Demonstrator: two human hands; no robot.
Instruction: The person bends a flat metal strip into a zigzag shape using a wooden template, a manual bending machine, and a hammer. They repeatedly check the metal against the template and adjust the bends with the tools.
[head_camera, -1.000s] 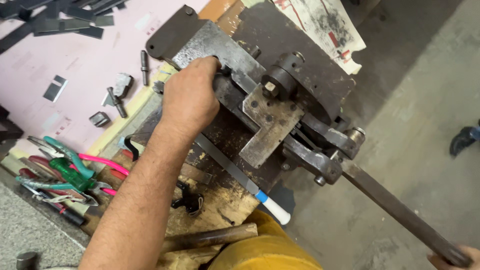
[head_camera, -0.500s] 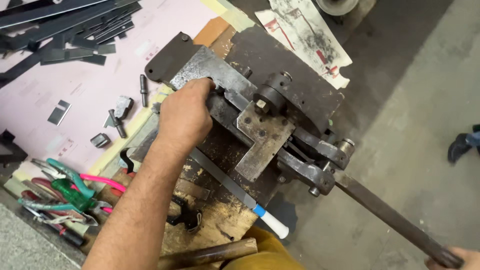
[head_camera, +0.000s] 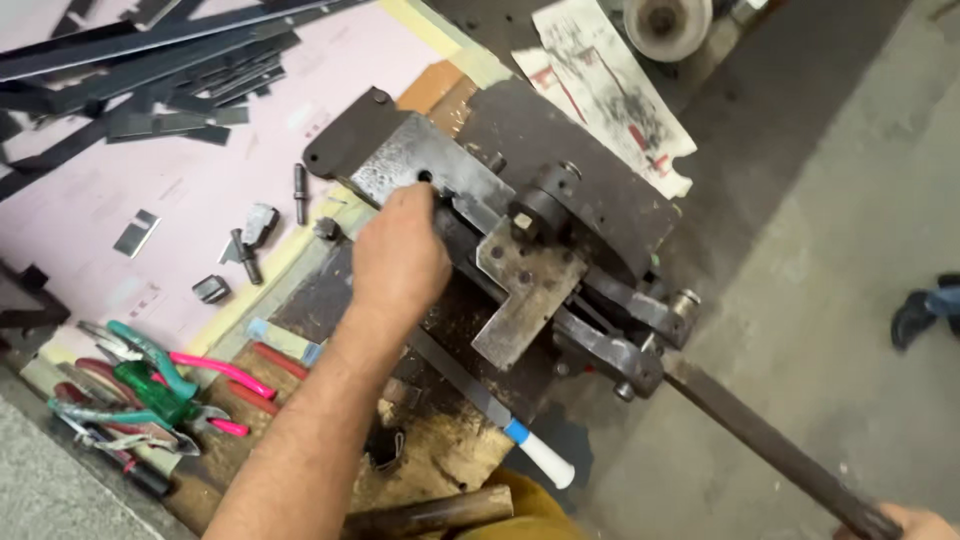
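Bench shear (head_camera: 520, 260), heavy steel, sits on a dark base plate (head_camera: 600, 170) at the workbench's right edge, w/ its long lever (head_camera: 770, 450) running off toward the lower right corner of view. Left hand (head_camera: 400, 265) lies on top of the shear body, fingers curled down over the front of the grey steel block (head_camera: 420, 165), palm down; whether anything is pinched under the fingers can't be told. Right hand (head_camera: 915, 522) only partly seen at the bottom right, wrapped round the lever's far end. A file w/ white handle (head_camera: 500, 415) lies just beside the forearm, across the worn wood near the bench's front edge. Pliers w/ pink and green grips (head_camera: 160, 380) are piled at the bench's left front corner. Black metal strips (head_camera: 150, 60) lie along the back left on pink sheet, small bolts and offcuts (head_camera: 250, 240) near them. Smudged paper (head_camera: 610, 90) sits behind the base plate.
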